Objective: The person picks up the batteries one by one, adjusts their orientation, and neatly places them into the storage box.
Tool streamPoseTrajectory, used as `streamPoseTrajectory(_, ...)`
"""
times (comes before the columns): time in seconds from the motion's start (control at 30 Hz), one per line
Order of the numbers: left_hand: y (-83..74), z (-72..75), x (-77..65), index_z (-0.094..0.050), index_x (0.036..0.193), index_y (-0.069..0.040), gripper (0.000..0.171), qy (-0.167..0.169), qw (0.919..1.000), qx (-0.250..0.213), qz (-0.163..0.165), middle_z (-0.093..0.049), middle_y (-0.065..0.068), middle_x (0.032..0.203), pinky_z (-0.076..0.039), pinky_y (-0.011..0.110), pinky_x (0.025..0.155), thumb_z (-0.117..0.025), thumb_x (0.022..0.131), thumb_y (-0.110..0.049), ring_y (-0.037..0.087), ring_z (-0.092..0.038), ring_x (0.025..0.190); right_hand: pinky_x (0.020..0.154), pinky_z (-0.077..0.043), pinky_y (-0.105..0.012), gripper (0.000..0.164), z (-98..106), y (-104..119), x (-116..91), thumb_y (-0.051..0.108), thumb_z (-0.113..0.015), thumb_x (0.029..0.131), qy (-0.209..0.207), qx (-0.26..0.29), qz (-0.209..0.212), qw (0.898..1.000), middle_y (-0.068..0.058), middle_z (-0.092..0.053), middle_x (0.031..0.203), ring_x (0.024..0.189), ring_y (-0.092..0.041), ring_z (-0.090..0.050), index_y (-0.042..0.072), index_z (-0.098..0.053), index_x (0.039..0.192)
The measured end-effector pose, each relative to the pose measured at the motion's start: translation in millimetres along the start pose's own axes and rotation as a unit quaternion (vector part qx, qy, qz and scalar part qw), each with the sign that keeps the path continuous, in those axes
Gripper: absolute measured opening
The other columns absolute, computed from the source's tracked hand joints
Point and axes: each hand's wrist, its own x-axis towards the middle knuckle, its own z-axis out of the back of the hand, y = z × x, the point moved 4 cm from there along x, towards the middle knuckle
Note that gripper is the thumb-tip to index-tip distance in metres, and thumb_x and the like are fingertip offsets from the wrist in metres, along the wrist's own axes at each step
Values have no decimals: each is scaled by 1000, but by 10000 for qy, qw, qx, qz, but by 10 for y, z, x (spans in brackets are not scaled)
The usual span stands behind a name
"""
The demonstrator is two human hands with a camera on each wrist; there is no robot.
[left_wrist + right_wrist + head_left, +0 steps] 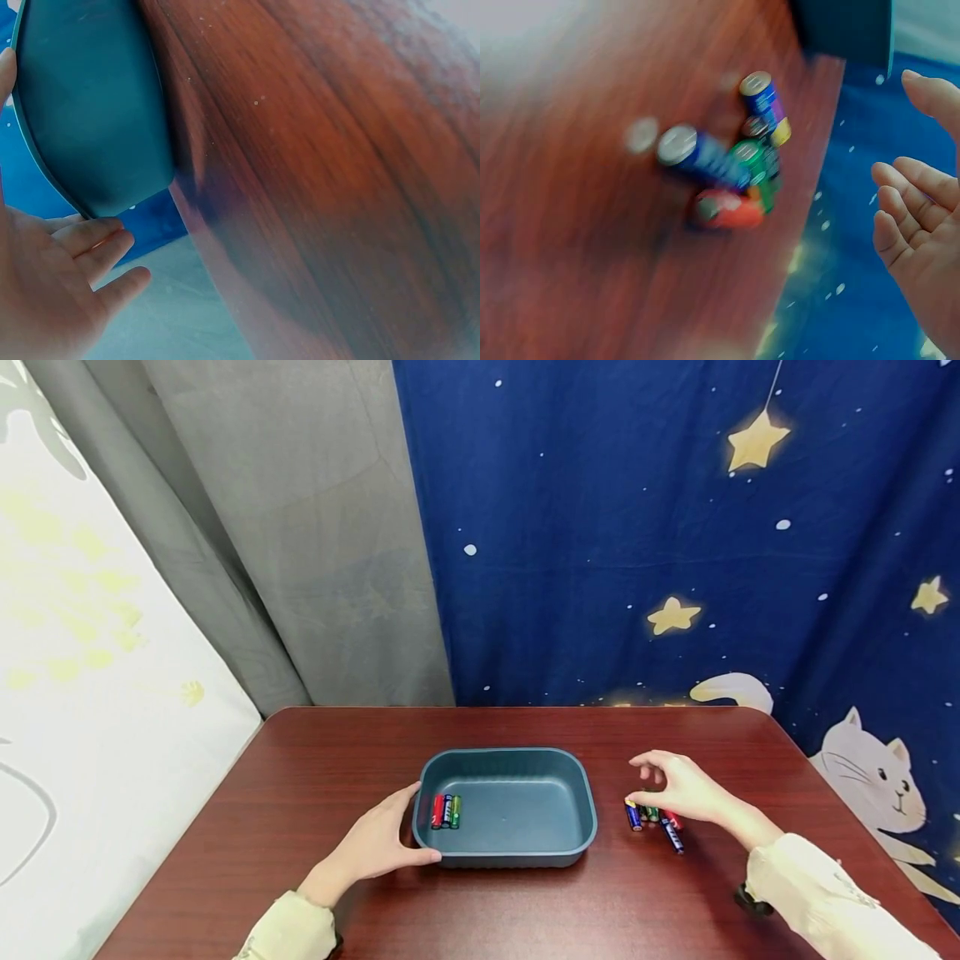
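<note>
your left hand [375, 837], fingers fairly straight and spread, touches the left end of the blue-grey tray [517, 810], where three batteries [447, 811] (red, dark blue, green) lie side by side; your right hand [686, 789], fingers loosely bent, holding nothing, is just above the loose batteries [651, 815]. labels too small or blurred to read. glossy reddish wood bench [330, 760], grey curtain [300, 527] and starry blue curtain [570, 543] behind.

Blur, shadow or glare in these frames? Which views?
Right wrist: loose batteries and tabletop blurred, right hand crisper; left wrist: dark shadow on the tabletop beside the bin, washed-out upper-right corner; head: mostly sharp, pale sheen on the near tabletop.
</note>
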Motion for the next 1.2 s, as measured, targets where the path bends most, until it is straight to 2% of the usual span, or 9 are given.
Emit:
streamPoseTrajectory(0.13, 2, -3, -4, -36, 139, -10, 104, 1, 10000, -11, 6, -47, 4, 132, -41, 43, 94, -66, 60, -70, 21, -46, 119, 52, -37, -19, 42, 15, -134, -124, 22, -80, 66, -35, -10, -93, 10000, 3, -54, 73, 59, -8, -44, 0, -63, 97)
streamPoseTrajectory(0.33, -4, -2, -12, -36, 139, -11, 102, -15, 10000, -28, 4, -47, 3, 132, -41, 43, 93, -67, 60, -68, 21, -46, 118, 50, -35, -18, 41, -10, -299, -331, 18, -80, 65, -17, 65, -124, 9999, 5, -52, 70, 57, -2, -41, -3, -63, 95)
streamPoseTrajectory(0.63, -6, -7, -13, -36, 139, -11, 101, -25, 10000, -9, 20, -47, 3, 132, -41, 44, 94, -69, 61, -66, 21, -46, 118, 47, -35, -17, 41, -121, -361, -609, 18, -80, 65, 251, 516, -255, 9980, 6, -52, 72, 56, -2, -42, 0, -62, 97)
streamPoseTrajectory(0.8, -8, 2, -10, -36, 139, -11, 101, -45, 10000, -27, 8, -47, 3, 132, -41, 43, 94, -69, 61, -65, 21, -46, 118, 49, -36, -17, 44, -140, -337, -675, 20, -82, 63, 252, 447, -309, 9982, 8, -52, 73, 58, -2, -42, 1, -62, 97)
streamPoseTrajectory(1.2, -9, -1, -18, -36, 139, -12, 101, -44, 10000, -67, 37, -47, 3, 132, -41, 44, 93, -70, 60, -65, 21, -46, 118, 50, -33, -15, 49, -126, -278, -699, 21, -81, 62, 617, 497, -83, 9968, 7, -48, 73, 59, 0, -39, 1, -60, 102)
